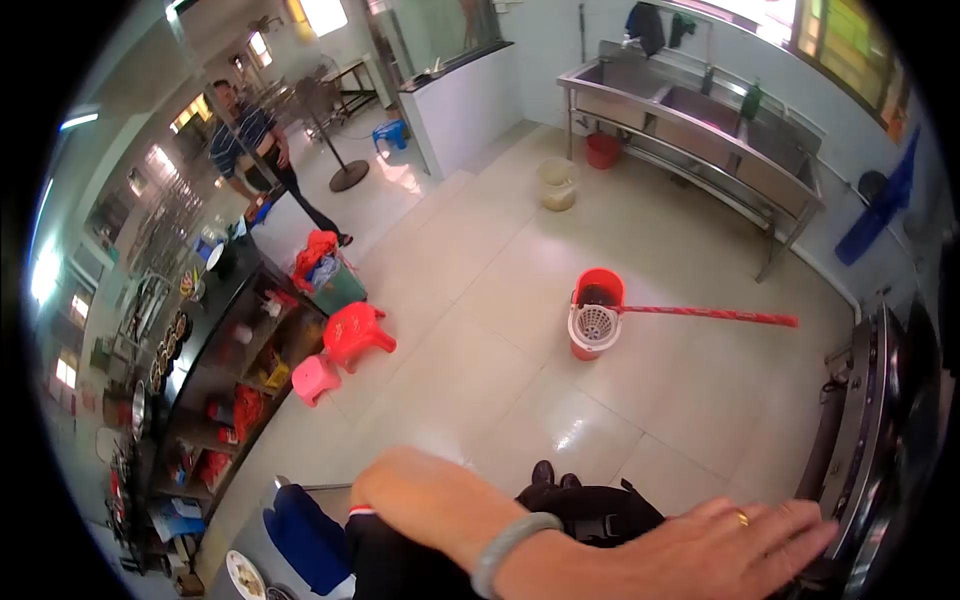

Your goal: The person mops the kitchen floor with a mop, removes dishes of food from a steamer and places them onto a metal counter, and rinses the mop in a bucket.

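Several loaded shelves [205,440] fill the front of a dark counter [215,315], far to the left of the red bucket [601,277]. Also left of that bucket, and much nearer the wearer, a plate [232,572] bearing food sits near a dark blue cloth [300,540]. Beyond the bucket and well off to its left stands a person in a striped top [240,138]. Across the tiled floor [480,290] on the bucket's left come a small pink stool [317,377], a green bin [340,292] with a red bag [316,250] in its mouth, and a larger red stool [355,330].

A pale bucket [557,185] stands beyond the red bucket, slightly to its left. A white wringer basket [596,323] fills the red bucket's near half, and a red pole [715,315] runs out rightward from its rim. The steel sink [690,130] is beyond the bucket, to its right.

Nearer the wearer than the bucket, and to its right, the left hand [715,550] reaches with fingers extended, clamped on nothing that shows. Nearest to it is the stove [850,440], right of the bucket; whether the fingertips touch it, I cannot tell. The right hand is out of view, so I cannot tell its grip.
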Demonstrator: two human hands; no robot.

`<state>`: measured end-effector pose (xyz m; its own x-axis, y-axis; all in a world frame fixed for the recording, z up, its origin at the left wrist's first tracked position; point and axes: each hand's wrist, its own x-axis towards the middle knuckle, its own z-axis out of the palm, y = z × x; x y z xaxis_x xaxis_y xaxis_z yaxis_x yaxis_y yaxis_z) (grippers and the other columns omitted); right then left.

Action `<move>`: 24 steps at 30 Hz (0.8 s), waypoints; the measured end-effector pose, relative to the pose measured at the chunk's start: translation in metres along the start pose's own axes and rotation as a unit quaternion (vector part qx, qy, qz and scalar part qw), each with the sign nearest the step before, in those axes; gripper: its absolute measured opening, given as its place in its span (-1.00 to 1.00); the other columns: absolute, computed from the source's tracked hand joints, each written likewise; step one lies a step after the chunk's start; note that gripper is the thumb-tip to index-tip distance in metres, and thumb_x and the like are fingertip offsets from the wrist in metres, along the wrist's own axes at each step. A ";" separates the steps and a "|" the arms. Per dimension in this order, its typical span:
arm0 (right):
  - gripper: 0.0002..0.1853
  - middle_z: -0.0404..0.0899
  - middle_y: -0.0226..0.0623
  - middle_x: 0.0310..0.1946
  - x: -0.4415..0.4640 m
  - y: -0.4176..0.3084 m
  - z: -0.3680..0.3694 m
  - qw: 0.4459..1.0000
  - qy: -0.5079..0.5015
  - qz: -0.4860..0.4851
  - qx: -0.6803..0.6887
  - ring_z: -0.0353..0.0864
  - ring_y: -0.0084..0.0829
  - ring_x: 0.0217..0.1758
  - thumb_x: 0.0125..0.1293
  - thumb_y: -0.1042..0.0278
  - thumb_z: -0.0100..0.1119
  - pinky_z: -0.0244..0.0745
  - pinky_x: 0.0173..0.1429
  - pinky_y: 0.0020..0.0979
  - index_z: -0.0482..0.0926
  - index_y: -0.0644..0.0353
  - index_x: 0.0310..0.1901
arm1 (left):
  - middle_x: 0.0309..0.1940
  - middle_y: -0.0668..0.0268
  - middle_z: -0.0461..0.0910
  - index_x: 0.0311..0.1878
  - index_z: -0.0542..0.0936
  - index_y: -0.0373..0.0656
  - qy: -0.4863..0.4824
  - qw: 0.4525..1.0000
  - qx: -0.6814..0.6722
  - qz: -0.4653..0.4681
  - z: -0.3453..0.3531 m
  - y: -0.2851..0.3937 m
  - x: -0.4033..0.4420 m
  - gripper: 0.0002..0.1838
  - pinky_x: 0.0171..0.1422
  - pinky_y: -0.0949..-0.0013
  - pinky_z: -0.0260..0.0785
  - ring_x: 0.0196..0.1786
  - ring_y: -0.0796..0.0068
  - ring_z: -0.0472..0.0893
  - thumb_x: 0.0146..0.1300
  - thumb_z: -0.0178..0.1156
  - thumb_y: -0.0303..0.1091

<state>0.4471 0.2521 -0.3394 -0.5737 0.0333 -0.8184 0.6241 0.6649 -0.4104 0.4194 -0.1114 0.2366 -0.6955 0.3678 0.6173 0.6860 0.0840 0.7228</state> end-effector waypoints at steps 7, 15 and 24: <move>-0.49 0.58 -0.28 -0.37 0.043 -0.031 -0.015 0.998 -0.014 -0.064 0.009 0.54 -0.43 -0.37 0.14 0.49 0.21 0.49 -0.28 -0.40 0.39 0.31 0.16 | -0.05 0.10 0.51 0.10 0.44 -0.31 -0.274 0.948 0.142 0.077 -0.014 -0.085 0.028 -0.48 -0.02 0.15 0.38 -0.02 0.11 0.53 0.02 0.22 -0.38; -0.31 0.51 -0.19 -0.09 0.161 -0.122 -0.158 0.948 0.139 -0.272 0.087 0.51 -0.38 -0.13 0.11 0.48 0.21 0.47 -0.13 -0.39 0.23 0.29 0.32 | -0.21 0.17 0.56 0.02 0.47 -0.19 -0.183 0.901 0.359 -0.159 0.045 -0.374 -0.070 -0.63 -0.10 0.13 0.38 -0.11 0.16 0.55 0.08 0.10 -0.46; -0.14 0.22 -0.10 0.35 0.143 -0.346 -0.332 0.884 0.009 -0.467 -0.003 0.16 -0.18 0.44 0.10 0.39 0.25 0.14 0.38 -0.05 0.04 0.12 0.44 | -0.04 -0.08 0.58 -0.01 0.55 -0.24 -0.197 0.590 0.180 -0.762 0.184 -0.416 -0.274 -0.59 0.06 0.02 0.42 0.02 -0.03 0.58 0.15 0.15 -0.18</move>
<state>-0.0272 0.2748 -0.1806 -0.8458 -0.5205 -0.1174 -0.1288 0.4127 -0.9017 0.3638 -0.0771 -0.2902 -0.5086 -0.2072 -0.8357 -0.6216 0.7600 0.1898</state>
